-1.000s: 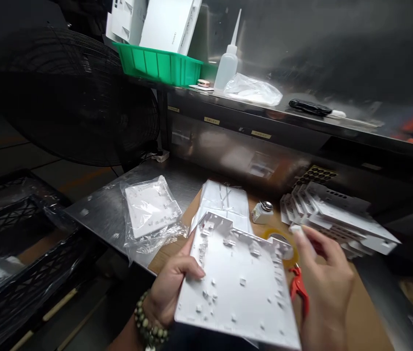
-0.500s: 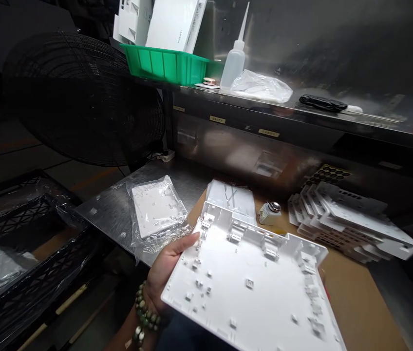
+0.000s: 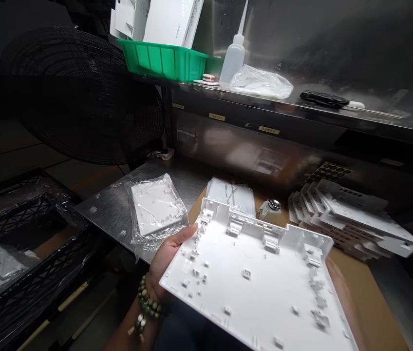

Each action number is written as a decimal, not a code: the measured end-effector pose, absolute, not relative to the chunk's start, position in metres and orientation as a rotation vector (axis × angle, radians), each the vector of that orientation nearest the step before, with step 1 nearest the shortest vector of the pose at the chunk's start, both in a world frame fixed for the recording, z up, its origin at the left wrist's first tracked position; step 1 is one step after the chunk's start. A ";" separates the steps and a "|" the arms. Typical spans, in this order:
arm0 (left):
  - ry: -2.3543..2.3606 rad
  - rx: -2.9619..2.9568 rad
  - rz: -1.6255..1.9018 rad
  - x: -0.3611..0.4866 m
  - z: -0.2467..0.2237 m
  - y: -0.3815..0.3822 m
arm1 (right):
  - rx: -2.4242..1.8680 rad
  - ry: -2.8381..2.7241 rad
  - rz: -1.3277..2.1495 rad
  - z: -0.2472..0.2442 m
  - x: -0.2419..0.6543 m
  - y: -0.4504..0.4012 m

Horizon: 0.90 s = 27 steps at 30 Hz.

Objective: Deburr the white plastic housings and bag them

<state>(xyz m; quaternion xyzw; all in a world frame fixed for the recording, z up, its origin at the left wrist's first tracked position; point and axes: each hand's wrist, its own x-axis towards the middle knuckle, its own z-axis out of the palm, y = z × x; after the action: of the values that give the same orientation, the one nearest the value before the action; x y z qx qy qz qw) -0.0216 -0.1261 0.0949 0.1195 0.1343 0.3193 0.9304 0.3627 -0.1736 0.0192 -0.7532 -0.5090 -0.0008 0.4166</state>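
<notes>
A white plastic housing (image 3: 261, 287), its inner side with clips and small posts facing up, is held tilted above the bench's front edge. My left hand (image 3: 166, 258) grips its left edge, thumb on top and the other fingers hidden beneath; a green bead bracelet circles the wrist. My right hand (image 3: 341, 287) is at the housing's right edge, mostly behind it, fingers hidden. Beyond the left hand, a similar white part in a clear bag (image 3: 159, 204) lies on the metal bench.
Stacked white housings (image 3: 352, 219) stand at right on brown cardboard (image 3: 369, 302). Behind the held part are clear bags (image 3: 230, 195) and a small dispenser bottle (image 3: 269, 209). A shelf carries a green bin (image 3: 162, 61) and squeeze bottle (image 3: 233, 61). Black crates (image 3: 46, 258) stand at lower left.
The held housing has tilted and shifted slightly, its right corner moving a little right. More of my right hand now shows beside its right edge.
</notes>
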 end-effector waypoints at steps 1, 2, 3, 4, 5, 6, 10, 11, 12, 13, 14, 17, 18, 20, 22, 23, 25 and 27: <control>0.295 0.232 0.655 -0.021 0.096 -0.126 | -1.912 -1.308 0.047 0.010 0.367 -0.164; 0.303 0.225 0.653 -0.021 0.096 -0.126 | -1.932 -1.332 0.082 0.001 0.371 -0.156; 0.296 0.222 0.649 -0.021 0.096 -0.125 | -1.942 -1.356 0.105 -0.006 0.375 -0.151; 0.284 0.221 0.652 -0.022 0.095 -0.124 | -1.940 -1.384 0.113 -0.011 0.377 -0.147; 0.249 0.228 0.646 -0.023 0.093 -0.123 | -1.928 -1.419 0.114 -0.015 0.378 -0.143; 0.208 0.238 0.638 -0.024 0.091 -0.121 | -1.909 -1.462 0.116 -0.017 0.379 -0.140; 0.150 0.247 0.645 -0.029 0.084 -0.116 | -1.916 -1.640 0.161 -0.020 0.377 -0.116; 0.154 0.245 0.651 -0.031 0.084 -0.116 | -1.938 -1.659 0.166 -0.020 0.377 -0.110; 0.163 0.243 0.661 -0.033 0.084 -0.117 | -1.958 -1.669 0.167 -0.020 0.378 -0.105; 0.176 0.243 0.671 -0.035 0.085 -0.117 | -1.973 -1.671 0.167 -0.019 0.378 -0.101; 0.192 0.245 0.681 -0.036 0.086 -0.118 | -1.982 -1.667 0.165 -0.018 0.378 -0.098; 0.229 0.255 0.715 -0.039 0.087 -0.120 | -1.996 -1.606 0.151 -0.017 0.375 -0.094; 0.232 0.257 0.722 -0.039 0.087 -0.120 | -2.002 -1.573 0.140 -0.016 0.373 -0.094; 0.227 0.259 0.726 -0.039 0.086 -0.119 | -2.016 -1.505 0.112 -0.017 0.367 -0.094; 0.218 0.266 0.719 -0.040 0.086 -0.118 | -2.023 -1.470 0.089 -0.019 0.360 -0.096; 0.214 0.272 0.710 -0.040 0.086 -0.117 | -2.024 -1.468 0.077 -0.020 0.356 -0.097; 0.194 0.285 0.688 -0.041 0.087 -0.116 | -2.029 -1.478 0.044 -0.023 0.350 -0.099; 0.156 0.295 0.658 -0.042 0.087 -0.115 | -2.050 -1.483 0.007 -0.025 0.346 -0.101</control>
<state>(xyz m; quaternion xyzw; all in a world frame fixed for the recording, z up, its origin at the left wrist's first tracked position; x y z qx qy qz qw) -0.0415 -0.1153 0.0870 0.1441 0.0762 0.3216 0.9327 0.3460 -0.1014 -0.0246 -0.7727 -0.5588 0.0028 0.3010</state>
